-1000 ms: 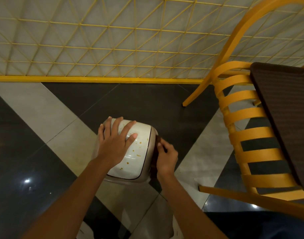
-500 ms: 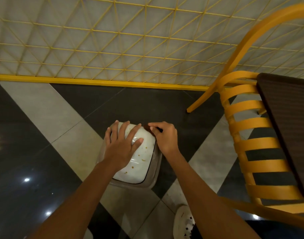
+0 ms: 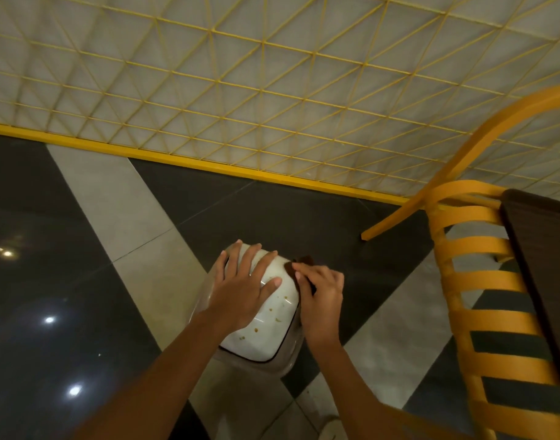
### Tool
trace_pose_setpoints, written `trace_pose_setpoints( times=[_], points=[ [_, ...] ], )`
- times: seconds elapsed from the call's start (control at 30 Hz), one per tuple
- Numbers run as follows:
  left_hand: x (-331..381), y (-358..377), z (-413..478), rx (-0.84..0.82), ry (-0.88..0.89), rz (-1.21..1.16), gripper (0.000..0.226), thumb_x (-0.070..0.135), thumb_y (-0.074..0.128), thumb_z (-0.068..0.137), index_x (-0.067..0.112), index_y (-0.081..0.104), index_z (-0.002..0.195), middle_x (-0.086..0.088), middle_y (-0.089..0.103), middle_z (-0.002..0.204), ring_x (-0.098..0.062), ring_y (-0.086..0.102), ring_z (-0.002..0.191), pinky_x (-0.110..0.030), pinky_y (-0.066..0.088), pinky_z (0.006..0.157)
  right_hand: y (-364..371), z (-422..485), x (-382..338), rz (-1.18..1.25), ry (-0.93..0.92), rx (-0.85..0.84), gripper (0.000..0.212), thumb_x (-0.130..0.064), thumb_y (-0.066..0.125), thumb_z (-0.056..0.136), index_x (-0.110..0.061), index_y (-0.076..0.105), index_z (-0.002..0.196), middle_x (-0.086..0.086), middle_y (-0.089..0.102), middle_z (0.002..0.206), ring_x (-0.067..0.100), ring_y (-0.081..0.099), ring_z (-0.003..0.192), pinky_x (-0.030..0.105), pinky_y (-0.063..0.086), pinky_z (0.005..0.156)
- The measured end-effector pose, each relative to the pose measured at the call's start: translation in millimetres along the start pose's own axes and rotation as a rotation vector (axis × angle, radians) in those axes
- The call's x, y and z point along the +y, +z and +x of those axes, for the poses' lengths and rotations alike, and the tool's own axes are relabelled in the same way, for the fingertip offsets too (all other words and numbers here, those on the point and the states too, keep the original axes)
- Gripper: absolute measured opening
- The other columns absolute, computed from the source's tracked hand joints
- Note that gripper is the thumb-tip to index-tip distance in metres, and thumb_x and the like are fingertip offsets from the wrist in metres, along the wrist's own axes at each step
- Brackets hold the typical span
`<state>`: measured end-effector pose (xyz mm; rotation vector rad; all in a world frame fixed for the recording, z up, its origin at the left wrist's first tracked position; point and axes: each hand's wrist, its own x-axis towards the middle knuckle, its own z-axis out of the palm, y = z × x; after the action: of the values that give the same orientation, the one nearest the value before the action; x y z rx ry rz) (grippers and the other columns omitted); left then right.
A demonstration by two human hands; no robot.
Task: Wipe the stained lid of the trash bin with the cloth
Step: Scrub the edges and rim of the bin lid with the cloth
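A small trash bin stands on the floor below me, its white lid [image 3: 266, 331] speckled with brown stains along the right side. My left hand [image 3: 243, 287] lies flat on the lid's upper left part, fingers spread. My right hand [image 3: 320, 296] presses a dark brown cloth [image 3: 299, 265] against the lid's far right corner; most of the cloth is hidden under the fingers. The bin's grey translucent body [image 3: 288, 360] shows around the lid's edge.
A yellow slatted chair [image 3: 482, 281] stands close on the right, with a dark table edge [image 3: 545, 265] over it. A wall with yellow lattice and a yellow baseboard [image 3: 209, 163] runs behind the bin. The floor is glossy black and grey tile.
My right hand went from the lid's right edge up to its far right corner, and the brown cloth now shows beyond the fingers. The left hand stays on the lid.
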<state>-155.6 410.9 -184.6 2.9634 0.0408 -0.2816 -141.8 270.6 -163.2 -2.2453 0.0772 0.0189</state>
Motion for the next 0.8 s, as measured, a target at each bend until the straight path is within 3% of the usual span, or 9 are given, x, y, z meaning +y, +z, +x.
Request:
trace_pose_setpoints(
  times=[0.1,0.2,0.37,0.47,0.53,0.67,0.8],
  points=[
    [-1,3,-1,0.016,0.004,0.002,0.059,0.057,0.003,0.093,0.029,0.039,0.132,-0.005,0.055,0.129,-0.034,0.050,0.122,-0.051,0.040,0.095,1,-27,3,-0.026,-0.094,0.076,0.022,-0.009,0.061,0.083,-0.017,0.068,0.102,-0.013,0.051,0.097,-0.007,0.036,0.092,0.004,0.032,0.076],
    [0,-1,1,-0.018,0.017,-0.030,0.068,0.060,-0.001,0.090,0.029,0.039,0.135,-0.006,0.049,0.136,-0.035,0.042,0.128,-0.052,0.032,0.101,-1,-16,4,-0.035,-0.085,0.027,0.021,-0.011,0.059,0.085,-0.017,0.067,0.104,-0.006,0.056,0.101,-0.003,0.036,0.092,0.003,0.030,0.079],
    [1,-2,0,-0.017,0.002,-0.032,0.062,0.058,0.002,0.092,0.028,0.041,0.130,-0.007,0.058,0.125,-0.035,0.054,0.117,-0.052,0.041,0.092,-2,6,3,-0.039,-0.010,-0.024,0.023,-0.015,0.054,0.089,-0.018,0.065,0.109,-0.001,0.059,0.108,0.002,0.032,0.098,0.003,0.028,0.080],
    [2,0,1,-0.011,0.014,-0.029,0.088,0.067,-0.023,0.075,0.034,0.022,0.143,-0.004,0.030,0.149,-0.032,0.021,0.139,-0.050,0.016,0.111,-2,-18,6,-0.017,-0.094,0.059,0.022,-0.010,0.060,0.084,-0.016,0.068,0.104,-0.002,0.060,0.098,-0.002,0.035,0.093,0.003,0.032,0.080],
    [1,2,-1,-0.026,0.006,-0.052,0.096,0.069,-0.033,0.063,0.038,0.006,0.145,0.002,0.011,0.154,-0.026,0.000,0.142,-0.045,0.001,0.114,-2,-33,12,-0.017,-0.145,0.057,0.024,-0.009,0.063,0.082,-0.018,0.068,0.104,-0.004,0.058,0.095,-0.010,0.034,0.095,0.001,0.033,0.087],
    [0,1,0,-0.032,0.015,-0.093,0.078,0.070,-0.013,0.074,0.040,0.005,0.144,0.004,0.006,0.154,-0.024,-0.007,0.142,-0.045,-0.004,0.113,-7,-24,17,-0.099,-0.264,0.024,0.025,-0.007,0.061,0.083,-0.016,0.068,0.104,-0.002,0.058,0.094,-0.003,0.030,0.094,-0.003,0.024,0.091],
    [2,-4,-1,-0.063,0.004,-0.124,0.054,0.053,0.018,0.094,0.039,0.006,0.144,0.003,0.003,0.154,-0.023,-0.009,0.142,-0.045,-0.006,0.113,-10,-5,11,-0.093,-0.188,0.020,0.021,-0.009,0.057,0.086,-0.013,0.068,0.104,0.006,0.061,0.096,0.008,0.034,0.097,-0.005,0.022,0.085]
  ],
)
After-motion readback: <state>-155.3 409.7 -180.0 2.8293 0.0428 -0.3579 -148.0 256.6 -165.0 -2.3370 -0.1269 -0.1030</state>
